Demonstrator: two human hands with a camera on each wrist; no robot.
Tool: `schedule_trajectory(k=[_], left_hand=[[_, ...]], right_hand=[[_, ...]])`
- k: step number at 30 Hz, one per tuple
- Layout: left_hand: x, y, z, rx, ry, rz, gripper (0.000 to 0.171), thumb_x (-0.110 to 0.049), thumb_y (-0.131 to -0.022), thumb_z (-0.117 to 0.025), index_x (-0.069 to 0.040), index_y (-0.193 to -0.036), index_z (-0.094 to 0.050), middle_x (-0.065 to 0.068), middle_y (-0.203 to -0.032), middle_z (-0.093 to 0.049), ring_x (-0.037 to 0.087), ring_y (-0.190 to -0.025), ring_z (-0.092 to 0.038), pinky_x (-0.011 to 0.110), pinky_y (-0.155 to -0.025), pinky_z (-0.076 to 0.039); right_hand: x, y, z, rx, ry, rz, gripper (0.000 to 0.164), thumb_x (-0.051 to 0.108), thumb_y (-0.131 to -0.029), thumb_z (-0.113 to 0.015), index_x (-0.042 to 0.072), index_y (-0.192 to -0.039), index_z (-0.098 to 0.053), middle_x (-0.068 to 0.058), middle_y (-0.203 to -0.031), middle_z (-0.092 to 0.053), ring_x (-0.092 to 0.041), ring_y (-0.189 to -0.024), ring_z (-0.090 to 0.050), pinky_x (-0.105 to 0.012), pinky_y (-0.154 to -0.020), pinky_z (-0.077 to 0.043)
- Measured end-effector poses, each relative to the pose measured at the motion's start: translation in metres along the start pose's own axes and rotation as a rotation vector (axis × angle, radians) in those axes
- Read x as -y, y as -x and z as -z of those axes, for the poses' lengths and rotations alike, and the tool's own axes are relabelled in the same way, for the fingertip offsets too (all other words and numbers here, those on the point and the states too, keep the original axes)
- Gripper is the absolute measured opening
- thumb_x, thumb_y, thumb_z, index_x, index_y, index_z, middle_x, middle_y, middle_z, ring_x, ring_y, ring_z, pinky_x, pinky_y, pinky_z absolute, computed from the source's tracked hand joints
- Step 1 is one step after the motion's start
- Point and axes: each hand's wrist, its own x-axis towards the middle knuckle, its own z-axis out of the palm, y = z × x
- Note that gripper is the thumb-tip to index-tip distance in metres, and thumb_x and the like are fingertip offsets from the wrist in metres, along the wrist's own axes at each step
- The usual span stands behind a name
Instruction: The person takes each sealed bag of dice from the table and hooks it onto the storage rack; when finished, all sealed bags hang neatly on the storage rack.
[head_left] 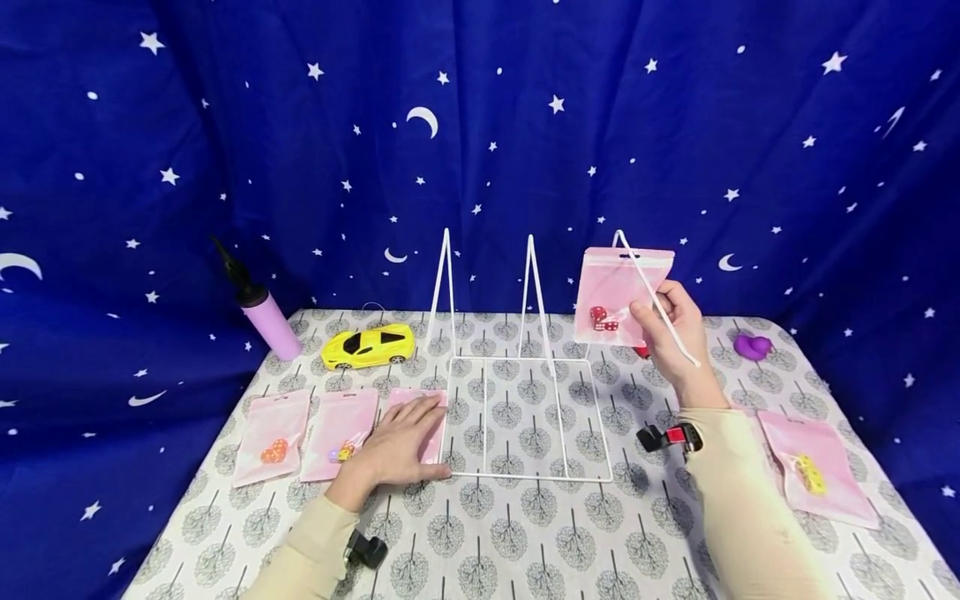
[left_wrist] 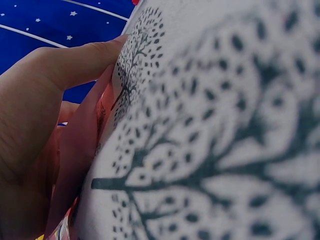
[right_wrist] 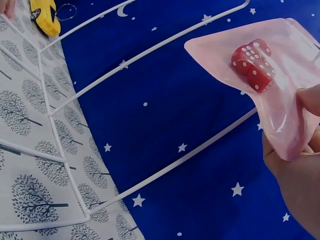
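Observation:
My right hand (head_left: 675, 333) pinches a pink zip bag (head_left: 622, 287) by its lower right side, thumb in front. Two red dice (right_wrist: 253, 65) show through the plastic. The bag is raised at the right-hand prong of a white wire rack (head_left: 531, 477), and its hang slot overlaps the bent top of that prong in the head view. Down on the cloth, my left hand (head_left: 405, 442) rests over another pink bag (head_left: 433, 437) with fingers extended, its thumb tip at the rack's front left corner. That bag's contents are hidden under the hand.
Left of the rack lie a pink bag with an orange heart-shaped item (head_left: 274, 451) and one with small coloured pieces (head_left: 346, 451). Behind them are a yellow toy car (head_left: 367, 346) and a purple hand pump (head_left: 272, 327). At right are a purple toy (head_left: 752, 347) and a pink bag with yellow dice (head_left: 811, 475).

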Motion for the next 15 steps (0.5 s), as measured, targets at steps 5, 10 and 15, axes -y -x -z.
schedule_trajectory(k=[5, 10, 15], left_hand=[[0.001, -0.001, -0.001, 0.0, 0.004, -0.001, 0.103, -0.077, -0.076, -0.057, -0.017, -0.154, -0.028, 0.005, -0.163, -0.018, 0.028, -0.149, -0.021, 0.055, -0.12, -0.016], [0.001, -0.001, 0.0, -0.001, 0.018, -0.002, 0.103, -0.076, -0.076, -0.059, -0.016, -0.154, -0.028, 0.005, -0.163, -0.018, 0.028, -0.149, -0.02, 0.056, -0.12, -0.016], [0.0, 0.0, 0.001, -0.004, 0.02, -0.006, 0.103, -0.075, -0.076, -0.059, -0.016, -0.154, -0.028, 0.006, -0.163, -0.018, 0.029, -0.149, -0.021, 0.056, -0.12, -0.016]], right_hand=[[-0.005, 0.002, 0.005, -0.019, 0.06, -0.033, 0.027, -0.018, -0.088, -0.055, 0.009, -0.091, -0.054, 0.006, -0.06, -0.046, -0.003, -0.046, -0.039, -0.016, -0.037, -0.028], [-0.01, 0.002, 0.008, -0.021, 0.048, -0.035, 0.029, -0.021, -0.087, -0.053, 0.009, -0.087, -0.054, 0.006, -0.059, -0.042, -0.002, -0.046, -0.038, -0.016, -0.037, -0.026], [-0.016, 0.006, 0.011, -0.045, 0.017, -0.045, 0.029, -0.021, -0.087, -0.053, 0.007, -0.082, -0.055, 0.007, -0.059, -0.044, -0.001, -0.048, -0.038, -0.013, -0.04, -0.028]])
